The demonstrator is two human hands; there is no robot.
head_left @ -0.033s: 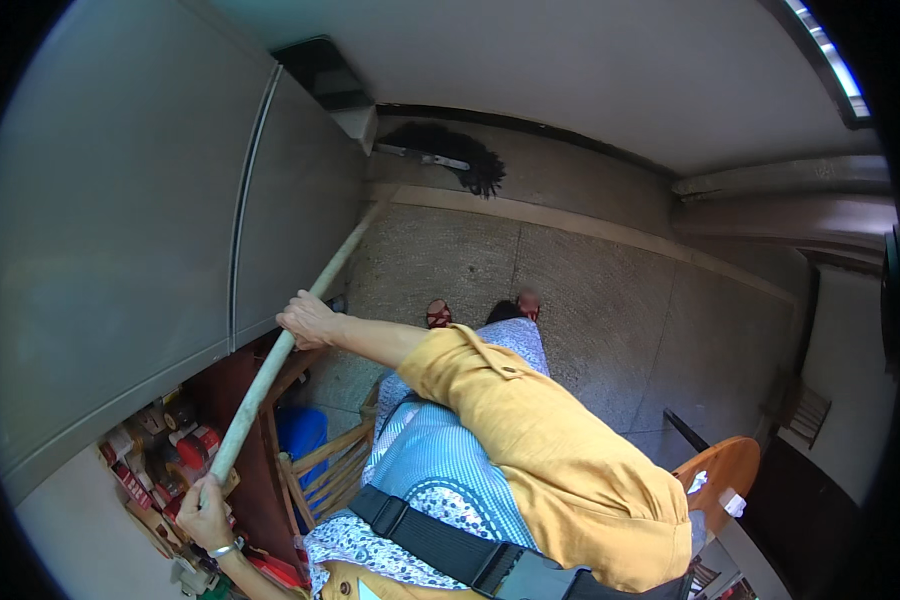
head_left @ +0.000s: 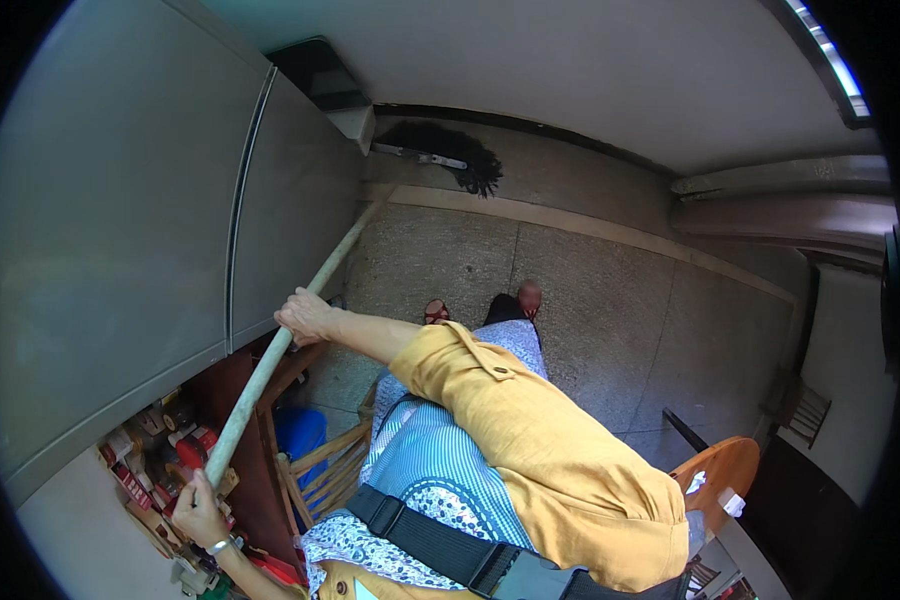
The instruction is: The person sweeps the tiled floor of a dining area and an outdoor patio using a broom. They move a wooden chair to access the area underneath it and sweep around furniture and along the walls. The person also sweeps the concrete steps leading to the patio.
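Observation:
A long pale pole (head_left: 260, 385), the handle of a mop, slants from the lower left toward the far wall. My right hand (head_left: 308, 317) is wrapped round it about midway, the arm reaching across my body. Lower down, near the pole's upper end, my left hand (head_left: 200, 514) grips it with closed fingers. A black mop head (head_left: 448, 152) with a stringy fringe and a white bar lies on the floor along the far wall. Where the pole meets the head is hard to make out.
A tall grey two-door cabinet or refrigerator (head_left: 120, 220) stands close left of the pole. Below it is a shelf with several red items (head_left: 195, 447), a blue bin (head_left: 300, 432) and a wooden chair (head_left: 330, 455). A round wooden stool top (head_left: 720, 470) is at right.
Both hands keep their hold on the mop. The pole and hands have shifted only very slightly left in view; little else differs.

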